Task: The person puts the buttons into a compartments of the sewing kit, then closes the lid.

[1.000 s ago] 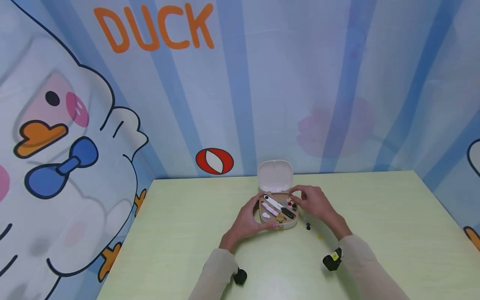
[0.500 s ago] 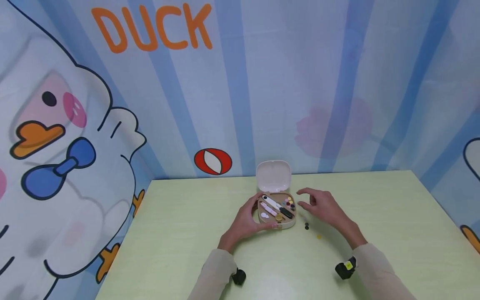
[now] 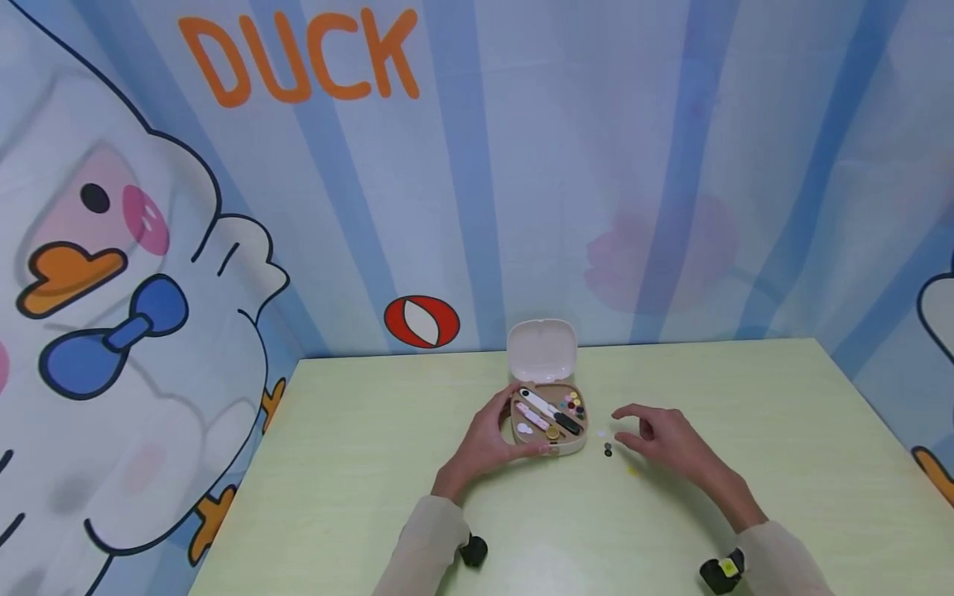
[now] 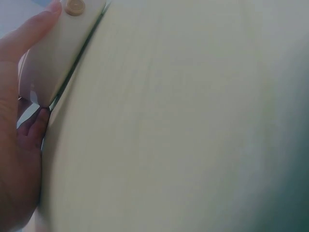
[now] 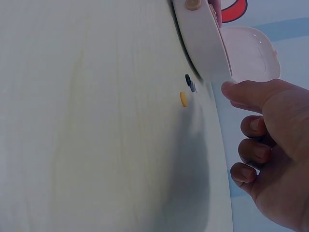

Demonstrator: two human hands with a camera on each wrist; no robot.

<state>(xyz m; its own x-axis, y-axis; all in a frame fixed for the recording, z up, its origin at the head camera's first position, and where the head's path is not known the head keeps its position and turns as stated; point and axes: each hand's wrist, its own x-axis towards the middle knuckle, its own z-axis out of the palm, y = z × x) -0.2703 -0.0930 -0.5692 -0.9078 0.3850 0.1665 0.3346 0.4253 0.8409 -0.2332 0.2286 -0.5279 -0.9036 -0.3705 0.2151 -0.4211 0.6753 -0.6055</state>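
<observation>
Beige sewing box [image 3: 550, 420] sits at table centre, gripped by the left hand [image 3: 488, 439] at its 9 o'clock. The right hand [image 3: 663, 439], relaxed and empty, hovers at 3 o'clock over loose buttons [image 3: 608, 449]; a careless sweep could scatter them.

A pale green counter [image 3: 358, 463] stands against a blue-striped duck backdrop [image 3: 134, 273] bearing orange "DUCK" lettering [image 3: 298, 56].
</observation>
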